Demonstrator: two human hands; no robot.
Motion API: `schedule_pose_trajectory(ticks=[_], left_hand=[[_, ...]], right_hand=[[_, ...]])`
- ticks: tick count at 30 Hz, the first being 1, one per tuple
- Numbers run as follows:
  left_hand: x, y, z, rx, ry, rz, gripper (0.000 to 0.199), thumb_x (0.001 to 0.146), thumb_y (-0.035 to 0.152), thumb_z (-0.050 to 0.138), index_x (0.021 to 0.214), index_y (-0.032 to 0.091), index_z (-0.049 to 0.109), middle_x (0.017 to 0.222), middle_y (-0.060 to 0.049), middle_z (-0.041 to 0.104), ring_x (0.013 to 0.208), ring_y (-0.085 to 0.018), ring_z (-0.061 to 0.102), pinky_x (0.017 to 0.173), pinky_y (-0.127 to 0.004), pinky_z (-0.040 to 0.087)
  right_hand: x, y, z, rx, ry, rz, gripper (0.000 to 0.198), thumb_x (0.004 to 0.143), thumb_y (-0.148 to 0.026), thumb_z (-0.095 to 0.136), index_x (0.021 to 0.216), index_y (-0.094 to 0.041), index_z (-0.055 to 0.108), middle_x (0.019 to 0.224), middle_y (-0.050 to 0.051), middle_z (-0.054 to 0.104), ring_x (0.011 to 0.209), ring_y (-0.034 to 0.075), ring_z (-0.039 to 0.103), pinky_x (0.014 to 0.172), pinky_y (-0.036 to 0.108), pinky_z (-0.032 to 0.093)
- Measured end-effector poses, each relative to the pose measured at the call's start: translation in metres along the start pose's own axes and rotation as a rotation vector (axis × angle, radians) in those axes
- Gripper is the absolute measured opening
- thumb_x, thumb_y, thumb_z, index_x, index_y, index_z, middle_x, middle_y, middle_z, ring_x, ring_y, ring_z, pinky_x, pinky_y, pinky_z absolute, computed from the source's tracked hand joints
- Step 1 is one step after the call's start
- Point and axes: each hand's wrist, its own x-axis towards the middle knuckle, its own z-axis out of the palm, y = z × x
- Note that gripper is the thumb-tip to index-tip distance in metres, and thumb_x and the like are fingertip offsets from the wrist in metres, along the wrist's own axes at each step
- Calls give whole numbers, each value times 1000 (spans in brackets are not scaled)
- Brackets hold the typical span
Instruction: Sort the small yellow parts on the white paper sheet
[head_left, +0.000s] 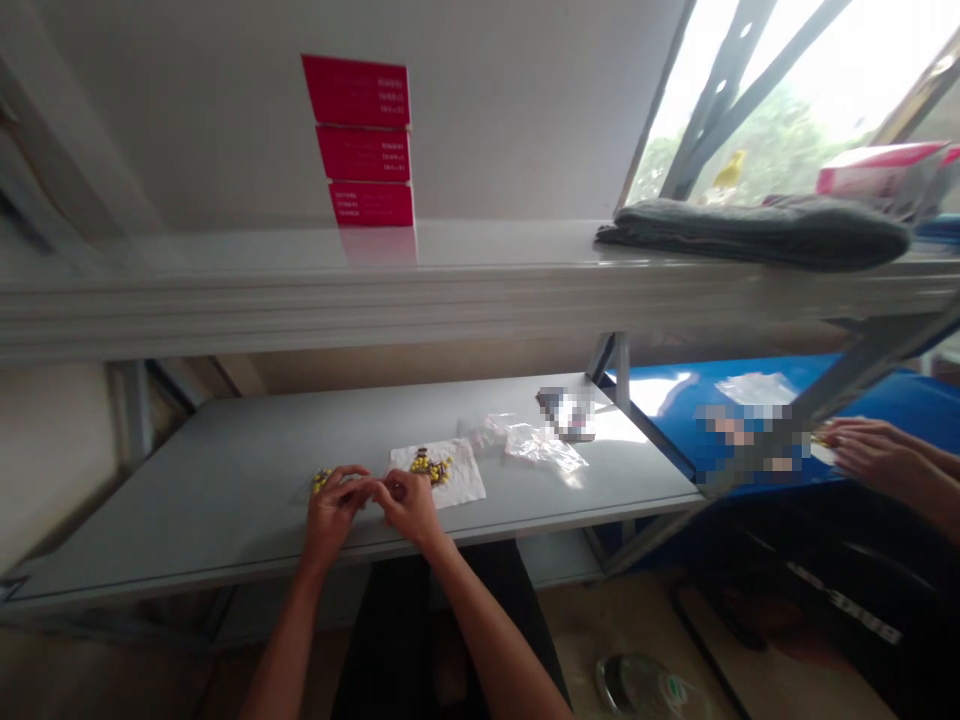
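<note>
Over the grey shelf, my left hand (337, 508) and my right hand (407, 502) meet with fingertips pinched together. Whatever lies between them is too small and covered to name. Behind my right hand, a white cloth or paper sheet (469, 475) carries a pile of small yellow and dark pieces (431, 466), partly hidden by the hand. More small yellow pieces (321, 480) lie just beyond my left hand, partly covered by it.
Crumpled clear plastic bags (544, 447) lie right of the sheet, near a blurred-out object (568, 413). Three red boxes (371, 155) are stacked on the upper shelf, with a folded grey cloth (757, 232) at right. Another person's hands (870, 445) work over a blue table (660, 400).
</note>
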Motion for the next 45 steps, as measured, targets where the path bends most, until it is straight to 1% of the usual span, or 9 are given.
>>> schedule_pose_trajectory(ticks=[5, 10, 16, 22, 26, 31, 37, 41, 45], left_hand=[[-2, -3, 3, -19, 103, -5, 25, 82, 44, 72, 91, 23, 78, 106, -5, 65, 70, -13, 59, 62, -26, 51], [-4, -2, 0, -6, 98, 23, 23, 83, 42, 71, 93, 23, 78, 104, -5, 65, 91, -19, 63, 75, -28, 52], [-3, 1, 1, 16, 83, 9, 23, 82, 42, 72, 91, 21, 77, 96, -4, 66, 83, -16, 62, 69, -25, 50], [-2, 1, 4, 27, 154, -1, 25, 82, 43, 71, 90, 20, 73, 90, -4, 67, 80, -17, 63, 72, -27, 53], [-3, 3, 2, 12, 203, 12, 24, 81, 41, 73, 90, 19, 73, 91, -4, 65, 81, -16, 63, 75, -27, 54], [-2, 10, 1, -20, 37, 5, 26, 77, 44, 75, 84, 20, 78, 91, -6, 71, 88, -21, 67, 78, -31, 57], [-1, 18, 0, -22, -130, -58, 27, 82, 44, 70, 85, 18, 79, 79, -3, 73, 71, -19, 66, 70, -33, 57], [-2, 18, -2, 8, -149, -40, 28, 84, 43, 66, 75, 19, 78, 72, -3, 71, 68, -19, 66, 66, -31, 56], [-2, 12, 0, 70, -99, -32, 22, 79, 41, 69, 74, 22, 78, 68, -2, 72, 64, -20, 66, 64, -31, 56]], right_hand=[[1, 2, 0, 10, -38, -33, 33, 98, -34, 48, 80, -17, 70, 58, 0, 63, 51, 11, 58, 54, 19, 42], [2, 5, 2, -14, -17, -25, 41, 95, -39, 56, 62, -16, 65, 50, -1, 58, 48, 10, 55, 53, 19, 40], [3, 8, 5, 46, 23, 53, 30, 87, -43, 67, 73, -17, 69, 50, -1, 59, 43, 12, 56, 48, 20, 39], [2, 2, 1, -67, -17, -66, 31, 95, -31, 52, 72, -19, 69, 60, 2, 65, 57, 13, 60, 60, 21, 46], [2, 5, 2, 1, -8, 10, 34, 95, -38, 53, 71, -17, 66, 58, 1, 63, 50, 12, 58, 53, 20, 43], [2, 4, 0, -41, 27, -30, 43, 97, -46, 50, 67, -18, 59, 59, 0, 58, 53, 11, 52, 54, 20, 39], [2, 0, -3, -92, -18, -93, 40, 100, -38, 44, 65, -20, 52, 65, 0, 59, 63, 13, 54, 62, 21, 39], [1, 0, -2, -83, -49, -67, 37, 101, -32, 44, 67, -20, 52, 70, 0, 64, 66, 13, 59, 64, 20, 40], [1, -1, -2, -186, -58, -53, 35, 99, -27, 45, 66, -20, 54, 65, -1, 61, 61, 12, 53, 59, 20, 35]])
